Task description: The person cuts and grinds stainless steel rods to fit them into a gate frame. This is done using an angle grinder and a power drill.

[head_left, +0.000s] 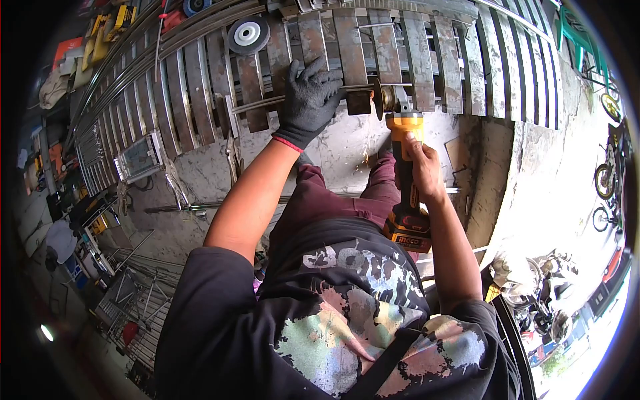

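Note:
My left hand (309,101), in a dark grey glove with a red cuff, is closed over a thin metal rod (260,104) lying across the slatted metal bench. The rod comes out on both sides of the glove. In my bare right hand (427,167) is a yellow and black cordless angle grinder (405,125), gripped around its body with the battery end toward me. Its disc (379,99), seen nearly edge-on, meets the rod right of the glove. An orange glow shows at that spot, and sparks (366,157) drop below it.
A round grinding disc (249,35) lies on the bench slats (195,87). Locking pliers (175,183) hang at the front edge beside a small metal frame (140,159). Metal racks (137,300) stand at lower left. Bicycles (605,180) are at far right.

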`<state>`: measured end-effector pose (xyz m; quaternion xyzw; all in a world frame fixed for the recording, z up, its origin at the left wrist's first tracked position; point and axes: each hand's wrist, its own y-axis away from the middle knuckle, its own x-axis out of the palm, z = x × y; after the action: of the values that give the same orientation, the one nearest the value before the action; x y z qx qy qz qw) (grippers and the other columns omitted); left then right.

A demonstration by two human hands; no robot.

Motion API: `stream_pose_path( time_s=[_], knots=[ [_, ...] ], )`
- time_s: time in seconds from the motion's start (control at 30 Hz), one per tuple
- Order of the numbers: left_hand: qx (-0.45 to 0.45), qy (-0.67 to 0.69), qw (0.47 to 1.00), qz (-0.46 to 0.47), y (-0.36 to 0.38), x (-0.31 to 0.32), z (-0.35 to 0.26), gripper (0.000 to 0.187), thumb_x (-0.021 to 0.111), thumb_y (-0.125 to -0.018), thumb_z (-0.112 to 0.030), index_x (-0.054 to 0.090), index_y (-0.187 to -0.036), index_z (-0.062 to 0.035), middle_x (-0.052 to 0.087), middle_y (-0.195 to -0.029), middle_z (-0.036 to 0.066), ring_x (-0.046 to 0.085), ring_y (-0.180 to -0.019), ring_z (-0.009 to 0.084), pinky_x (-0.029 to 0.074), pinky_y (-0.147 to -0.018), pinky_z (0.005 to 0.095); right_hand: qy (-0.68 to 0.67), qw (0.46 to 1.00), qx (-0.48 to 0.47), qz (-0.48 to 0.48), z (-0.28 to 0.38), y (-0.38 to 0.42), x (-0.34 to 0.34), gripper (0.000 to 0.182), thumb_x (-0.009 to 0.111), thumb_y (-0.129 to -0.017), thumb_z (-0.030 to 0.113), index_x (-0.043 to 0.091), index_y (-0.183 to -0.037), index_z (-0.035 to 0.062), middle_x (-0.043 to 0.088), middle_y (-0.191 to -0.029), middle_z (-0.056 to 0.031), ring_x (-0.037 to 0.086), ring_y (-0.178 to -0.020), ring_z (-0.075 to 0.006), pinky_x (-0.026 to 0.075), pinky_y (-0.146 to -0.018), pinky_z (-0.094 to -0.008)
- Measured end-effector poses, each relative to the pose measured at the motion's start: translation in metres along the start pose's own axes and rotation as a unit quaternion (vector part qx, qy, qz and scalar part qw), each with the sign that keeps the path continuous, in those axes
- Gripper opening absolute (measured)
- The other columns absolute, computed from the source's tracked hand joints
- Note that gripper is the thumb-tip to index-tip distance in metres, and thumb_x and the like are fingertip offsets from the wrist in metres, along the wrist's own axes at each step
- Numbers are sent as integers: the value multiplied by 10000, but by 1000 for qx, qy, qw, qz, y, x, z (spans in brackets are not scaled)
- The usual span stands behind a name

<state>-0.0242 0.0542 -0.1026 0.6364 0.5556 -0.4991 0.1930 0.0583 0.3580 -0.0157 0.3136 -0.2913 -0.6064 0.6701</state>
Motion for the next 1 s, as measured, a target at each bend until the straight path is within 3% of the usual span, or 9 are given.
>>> stream_pose_path(
  time_s=[0.6, 0.9, 1.0],
  knots=[
    [6, 1, 1000, -18, 0, 0, -2, 207, 832, -951, -209, 843, -1155, -172, 767, -1327, -15, 584, -1465, 279, 296, -1304, 640, -6, 1000, 6, -8, -2, -3, -1, 567, 637, -1132, 598, 625, -951, 61, 613, -658, -51, 585, -453, -158, 498, -429, -321],
    [4, -3, 1000, -18, 0, 0, -3, 185, 836, -957, -225, 841, -1135, -176, 765, -1303, -21, 597, -1449, 273, 294, -1308, 625, 20, 1000, -10, -20, -3, -4, -3, 553, 635, -1148, 570, 708, -977, 49, 616, -765, 27, 558, -609, -59, 436, -535, -244],
    [6, -2, 1000, -23, -2, -2, -4, 178, 838, -954, -224, 840, -1124, -171, 775, -1284, -13, 617, -1423, 282, 305, -1297, 618, 4, 1000, -5, -13, 0, -2, -1, 550, 638, -1144, 569, 690, -983, 46, 624, -737, -1, 583, -564, -91, 467, -510, -263]
  ],
)
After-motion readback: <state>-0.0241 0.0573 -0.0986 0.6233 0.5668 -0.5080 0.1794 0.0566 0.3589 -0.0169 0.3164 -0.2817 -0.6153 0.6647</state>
